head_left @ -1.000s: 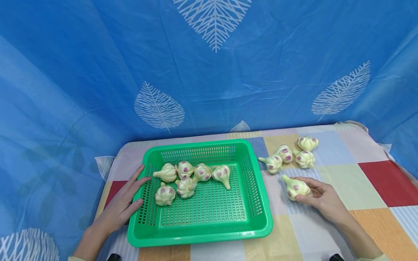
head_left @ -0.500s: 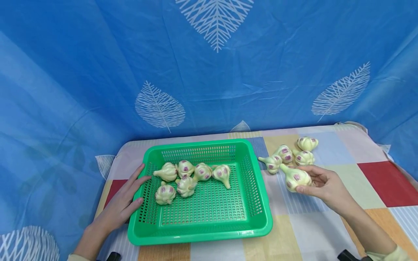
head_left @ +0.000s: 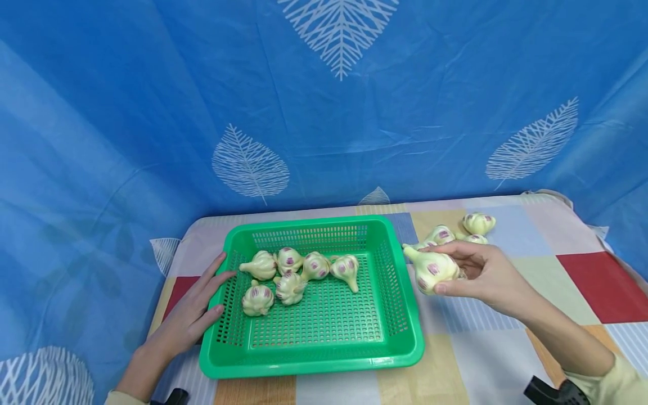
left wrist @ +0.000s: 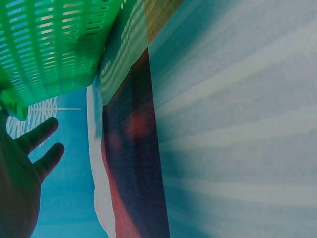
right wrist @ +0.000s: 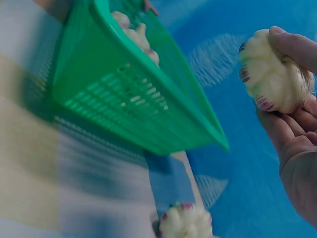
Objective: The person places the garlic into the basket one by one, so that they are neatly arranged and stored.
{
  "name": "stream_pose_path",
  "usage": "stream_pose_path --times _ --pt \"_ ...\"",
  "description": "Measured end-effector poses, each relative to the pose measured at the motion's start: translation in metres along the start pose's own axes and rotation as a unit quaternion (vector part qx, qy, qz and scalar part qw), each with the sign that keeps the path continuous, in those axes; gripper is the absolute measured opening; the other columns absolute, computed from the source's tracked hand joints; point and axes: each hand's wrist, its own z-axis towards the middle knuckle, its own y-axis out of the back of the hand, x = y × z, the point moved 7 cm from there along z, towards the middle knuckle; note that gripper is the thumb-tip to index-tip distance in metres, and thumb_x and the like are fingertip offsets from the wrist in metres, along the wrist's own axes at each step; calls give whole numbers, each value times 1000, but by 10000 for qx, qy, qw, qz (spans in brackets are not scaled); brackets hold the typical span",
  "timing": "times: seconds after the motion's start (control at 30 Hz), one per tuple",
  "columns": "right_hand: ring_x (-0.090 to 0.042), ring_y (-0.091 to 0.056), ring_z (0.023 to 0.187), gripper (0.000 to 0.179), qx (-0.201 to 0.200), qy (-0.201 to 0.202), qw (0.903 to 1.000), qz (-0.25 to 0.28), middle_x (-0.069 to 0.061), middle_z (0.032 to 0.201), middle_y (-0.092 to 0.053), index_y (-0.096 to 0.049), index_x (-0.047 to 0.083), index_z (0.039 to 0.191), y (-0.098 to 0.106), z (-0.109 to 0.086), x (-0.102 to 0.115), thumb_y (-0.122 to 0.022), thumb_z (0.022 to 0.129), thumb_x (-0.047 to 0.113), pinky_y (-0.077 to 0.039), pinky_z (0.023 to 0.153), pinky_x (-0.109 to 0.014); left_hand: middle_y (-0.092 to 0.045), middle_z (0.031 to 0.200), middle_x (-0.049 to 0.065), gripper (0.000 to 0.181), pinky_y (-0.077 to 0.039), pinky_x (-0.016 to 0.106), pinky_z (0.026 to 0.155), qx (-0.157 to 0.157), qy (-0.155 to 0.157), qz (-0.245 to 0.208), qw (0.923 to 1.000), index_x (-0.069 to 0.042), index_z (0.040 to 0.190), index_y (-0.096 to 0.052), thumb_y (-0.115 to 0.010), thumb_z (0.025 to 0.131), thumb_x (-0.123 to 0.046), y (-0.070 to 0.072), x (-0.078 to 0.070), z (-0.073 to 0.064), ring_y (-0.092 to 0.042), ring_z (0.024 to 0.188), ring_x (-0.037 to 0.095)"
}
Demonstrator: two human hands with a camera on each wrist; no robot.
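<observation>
Here's the right hand (head_left: 488, 281), thumb on the near side and fingers curled round the back, grasping one garlic bulb (head_left: 435, 271) in the air — just by the right rim of the green basket (head_left: 314, 369), neck pointing left. The left hand (head_left: 187, 318) lies at the left rim, fingers straight and spread, clenching nothing. Six bulbs (head_left: 290, 289) sit inside, mostly left and far; loose bulbs (head_left: 478, 223) lie far right on the surface (head_left: 486, 351), some partly hidden. This looks like a carry leftward, so height matters: get the neck well over the rim, hold gently, then lower rather than drop — that bare near-right floor offers room — while the left hand steadies the basket.
</observation>
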Motion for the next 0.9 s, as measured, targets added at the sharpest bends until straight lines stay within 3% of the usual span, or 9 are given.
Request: stream_pose_path --times 0.27,0.5,0.57,0.73,0.9 --pt "-24 -70 103 47 992 -262 9947 31 -10 125 -66 -69 9 123 -42 27 7 -86 80 9 -57 79 -36 -11 169 5 67 -22 29 113 20 57 76 10000 -18 153 -41 -65 91 -15 0 1 -1 -20 151 23" --pt "-23 -69 102 44 1714 -388 9844 -44 -5 120 -68 -70 15 119 -77 43 4 -88 79 20 -56 82 -38 -11 169 4 68 -34 57 109 76 68 127 9999 -19 154 -40 -65 91 -17 0 -1 1 -20 151 24" --pt "-22 -70 101 44 1955 -393 9798 -118 -2 116 -70 -70 15 118 -86 48 3 -88 79 22 -56 83 -37 -11 169 4 68 -33 53 111 76 55 127 9999 -19 154 -40 -65 91 -17 0 -1 2 -20 151 24" --pt "-16 -70 96 45 2629 -149 9630 -566 5 108 -72 -71 15 117 -109 64 9 -89 77 27 -54 83 -33 -11 169 5 67 -20 27 114 47 11 68 10000 -18 154 -40 -64 92 -15 0 -1 1 -20 151 24" --pt "-7 -61 79 41 3012 282 9443 -1294 12 93 -69 -72 20 111 -130 81 12 -90 75 29 -49 73 -27 -11 169 4 67 -20 27 113 39 53 69 10000 -19 154 -40 -65 92 -15 -1 0 0 -19 151 23"
